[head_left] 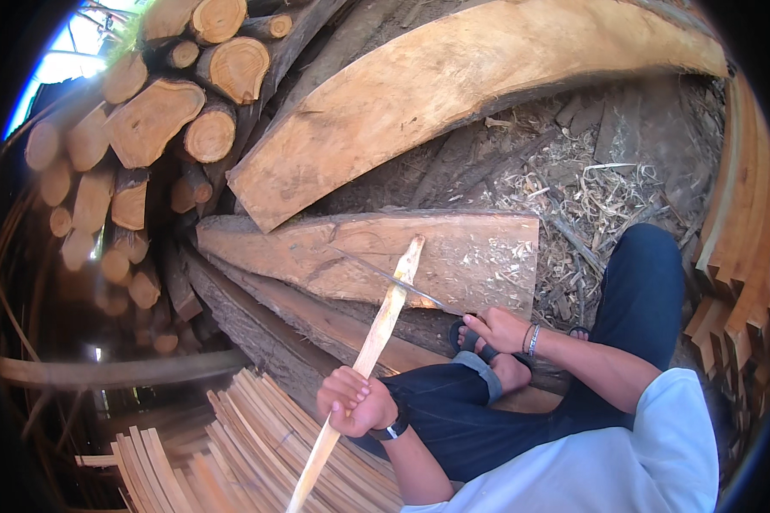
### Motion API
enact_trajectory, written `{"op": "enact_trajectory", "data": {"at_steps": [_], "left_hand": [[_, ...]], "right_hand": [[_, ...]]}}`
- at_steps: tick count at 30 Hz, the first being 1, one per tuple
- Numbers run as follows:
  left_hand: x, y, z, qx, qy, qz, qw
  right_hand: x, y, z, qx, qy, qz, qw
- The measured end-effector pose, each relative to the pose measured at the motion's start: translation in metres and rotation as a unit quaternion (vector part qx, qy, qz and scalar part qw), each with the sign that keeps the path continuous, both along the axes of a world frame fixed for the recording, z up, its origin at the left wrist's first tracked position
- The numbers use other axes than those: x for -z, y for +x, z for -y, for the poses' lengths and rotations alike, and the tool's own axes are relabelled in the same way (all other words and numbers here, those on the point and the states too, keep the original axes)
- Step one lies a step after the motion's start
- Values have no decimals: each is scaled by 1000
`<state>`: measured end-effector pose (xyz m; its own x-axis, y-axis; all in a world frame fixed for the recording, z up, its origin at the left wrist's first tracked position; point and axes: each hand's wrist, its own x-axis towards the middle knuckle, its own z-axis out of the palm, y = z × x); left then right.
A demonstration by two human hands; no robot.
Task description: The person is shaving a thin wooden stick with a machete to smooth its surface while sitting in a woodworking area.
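Observation:
My left hand (356,400) is closed around a pale strip of wood (375,335), which slants up and away from me. The strip's far end is narrowed and rests over a flat plank (470,244) that has small shavings on it. In my right hand (498,330) is a long-bladed knife (421,296), its blade pointing up and to the left. That thin blade crosses the strip a little below its far end; whether it bites into the wood I cannot tell. My right fingers hide the knife's handle.
Stacked cut logs (210,137) fill the far left. A broad curved slab (453,73) lies across the back. Wood shavings (565,192) cover the ground beyond the plank. Many thin strips (257,432) lie at near left, and more curved boards (740,205) stand at right.

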<state>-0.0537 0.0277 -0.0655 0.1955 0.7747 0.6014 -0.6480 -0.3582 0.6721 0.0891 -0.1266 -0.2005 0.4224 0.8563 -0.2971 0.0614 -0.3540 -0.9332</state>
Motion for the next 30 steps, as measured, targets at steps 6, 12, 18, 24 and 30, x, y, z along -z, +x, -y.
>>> {"op": "enact_trajectory", "data": {"at_steps": [6,12,18,24,30], "left_hand": [[3,-12,-2,20,22,-6,1000],[4,-4,6,17,44,-6,999],[4,-7,5,18,35,-4,999],[3,2,4,-54,-39,29,997],[-2,0,-6,-87,-78,46,992]], "right_hand": [[-20,-11,-4,1,61,21,998],[-3,-11,1,5,32,23,999],[-16,-18,5,1,40,88,995],[5,-11,2,-8,-1,106,994],[-27,-15,4,-14,31,141,989]]}}
